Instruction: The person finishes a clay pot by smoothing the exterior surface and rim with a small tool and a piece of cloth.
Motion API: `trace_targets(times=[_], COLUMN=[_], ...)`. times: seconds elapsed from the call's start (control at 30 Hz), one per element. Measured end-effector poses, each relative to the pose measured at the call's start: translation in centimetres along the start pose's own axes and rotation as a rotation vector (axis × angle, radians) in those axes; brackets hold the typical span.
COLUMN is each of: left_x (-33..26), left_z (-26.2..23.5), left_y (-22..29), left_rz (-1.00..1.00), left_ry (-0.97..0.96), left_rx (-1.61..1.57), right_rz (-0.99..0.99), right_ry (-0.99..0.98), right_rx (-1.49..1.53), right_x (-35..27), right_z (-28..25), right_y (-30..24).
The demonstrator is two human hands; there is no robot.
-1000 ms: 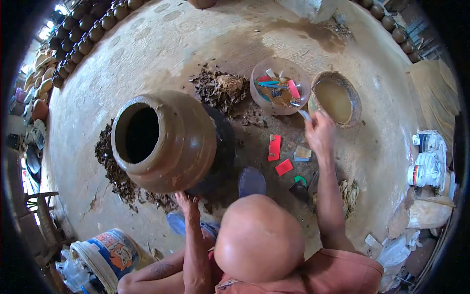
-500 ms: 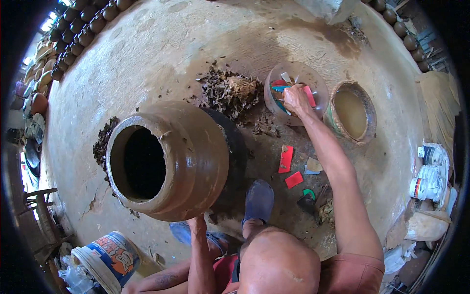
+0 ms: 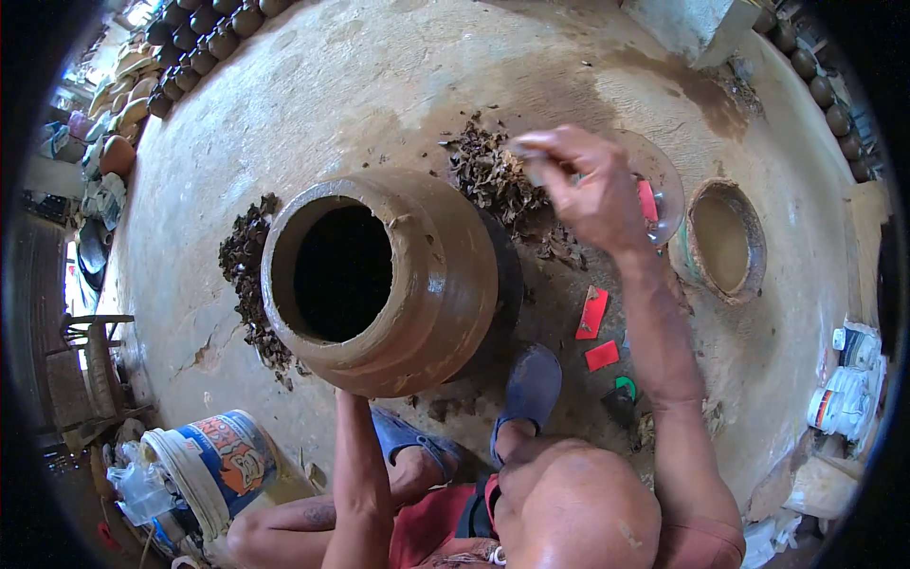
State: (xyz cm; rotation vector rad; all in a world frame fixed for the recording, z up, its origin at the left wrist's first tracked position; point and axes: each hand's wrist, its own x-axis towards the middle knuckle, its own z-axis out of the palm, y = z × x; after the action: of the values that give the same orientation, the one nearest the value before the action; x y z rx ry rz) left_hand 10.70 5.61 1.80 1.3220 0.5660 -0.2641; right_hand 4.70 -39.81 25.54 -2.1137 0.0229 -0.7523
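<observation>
Clay pot is being steadied by the left hand; a small tool, lifted from the bowl, is being pinched by the right hand

Your right hand hangs over open floor between the big clay pot and the clear bowl, with clay scraps littering the ground beneath. The mud-rimmed bucket blocks the far right, and red scrapers lie nearer you. The pot's wide mouth stands unobstructed from above.
</observation>
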Motion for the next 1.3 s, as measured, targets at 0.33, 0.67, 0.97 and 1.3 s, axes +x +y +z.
trace_targets(times=[0.33, 0.67, 0.97, 1.3], left_x=[-3.5, -5.4, -6.7, -7.2], left_z=[2.6, 3.2, 3.6, 3.8], left_y=[-3.4, -3.9, -4.2, -4.4], left_rz=[-0.133, -0.177, -0.195, -0.18], left_ry=[0.017, 0.024, 0.054, 0.066], left_rx=[-0.041, -0.027, -0.015, -0.019], right_rz=[-0.251, -0.254, -0.256, -0.207], right_ry=[-0.125, -0.041, -0.094, -0.043], right_rx=[0.105, 0.009, 0.125, 0.137], right_x=[-1.6, -3.5, -1.0, -4.6], right_z=[3.8, 2.5, 5.2, 4.2], right_y=[-5.0, -6.3, -4.3, -6.1])
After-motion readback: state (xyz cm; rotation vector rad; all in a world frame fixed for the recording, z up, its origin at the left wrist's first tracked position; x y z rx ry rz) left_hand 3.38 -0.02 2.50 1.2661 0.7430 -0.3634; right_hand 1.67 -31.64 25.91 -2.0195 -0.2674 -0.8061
